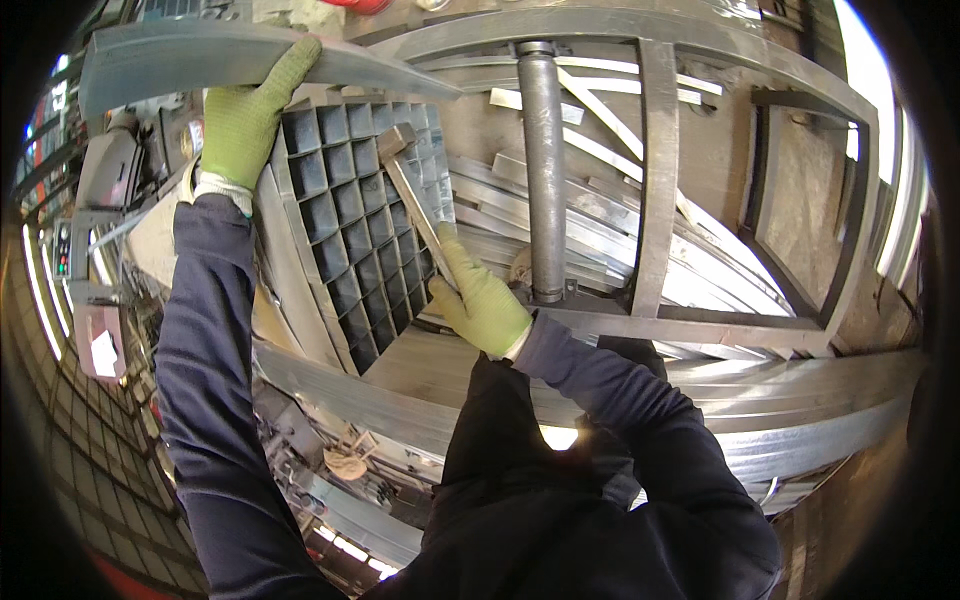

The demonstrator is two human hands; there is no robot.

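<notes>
My left hand (pixel 250 125), in a green work glove, is closed on the near edge of a long grey metal profile (pixel 170 62) at the upper left; some of its fingers are hidden. In my gloved right hand (pixel 482 305) is a hammer (pixel 414 208), gripped near the end of its handle. The hammer's block-shaped head points away from me. Below it lies a bundle of square metal tubes (pixel 345 205), their open ends forming a grid. The hammer head appears over these ends, though I cannot tell whether it touches them.
A welded metal frame (pixel 658 180) with a round roller (pixel 543 170) spans the right side. Loose metal strips and bars (pixel 600 225) lie beneath it. Long metal lengths (pixel 800 400) run close by my legs. Machinery (pixel 110 170) stands at the left.
</notes>
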